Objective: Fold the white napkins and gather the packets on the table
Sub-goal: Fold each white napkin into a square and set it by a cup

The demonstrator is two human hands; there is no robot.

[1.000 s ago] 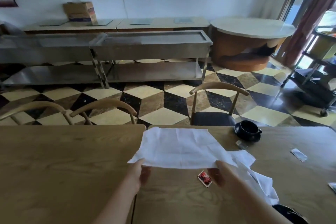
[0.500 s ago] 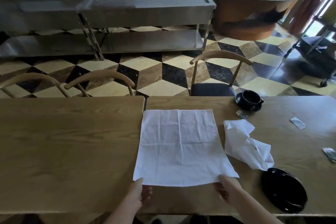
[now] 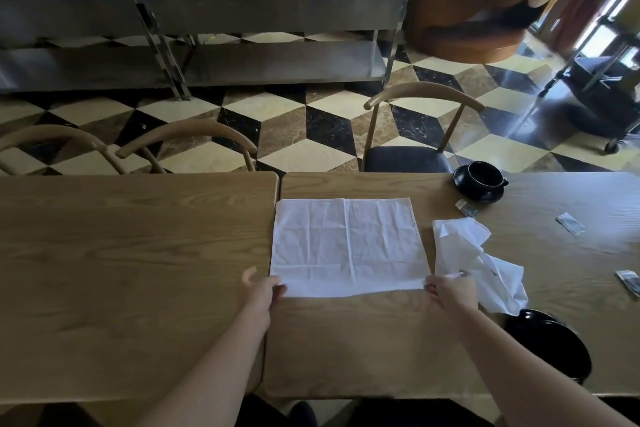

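Note:
A white napkin [image 3: 346,243] lies spread flat on the wooden table [image 3: 138,253], creased into squares. My left hand [image 3: 263,289] pinches its near left corner and my right hand [image 3: 450,289] pinches its near right corner; the near edge is lifted and rolled a little forward. A second white napkin [image 3: 471,260] lies crumpled just to the right. Small packets lie on the right part of the table: one near the cup [image 3: 467,208], one further right [image 3: 570,224], one at the right edge [image 3: 628,281].
A black cup on a saucer [image 3: 480,180] stands at the table's far side. A black plate [image 3: 550,345] sits near the front edge under my right forearm. Wooden chairs [image 3: 415,135] face the far side; steel counters and a round table stand beyond.
The napkin was held up in the air, then laid flat on the table. My hands have now carried its near edge forward, shortening the sheet. The red packet is hidden.

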